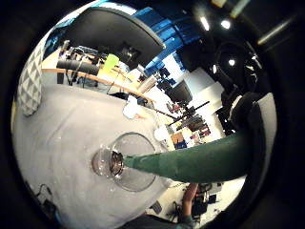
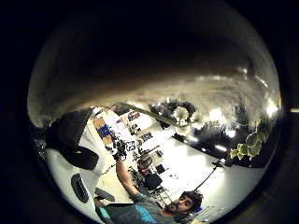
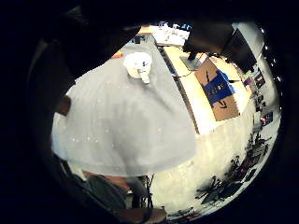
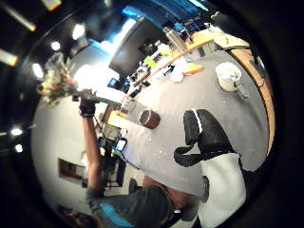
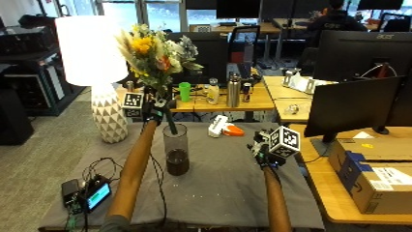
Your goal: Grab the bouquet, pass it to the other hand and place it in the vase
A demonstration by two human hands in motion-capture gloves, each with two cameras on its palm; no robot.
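Bouquet [image 5: 156, 53]: left grip [image 5: 154, 107] clenched round the stems, tip at the vase [image 5: 176, 150] mouth, 12 o'clock above it.
Right grip [image 5: 264, 153]: released, idle at 3 o'clock over the desk [image 5: 225, 188].
Risk: top-heavy blooms may tip the vase.
Cause: slanted stems, early let-go.

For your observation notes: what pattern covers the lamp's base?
White lamp base with a raised triangle pattern; outside view shows it best.

Black gloves are worn on left hand [image 5: 154, 107] and right hand [image 5: 262, 153]; forearms bare, blue-and-grey top seen.
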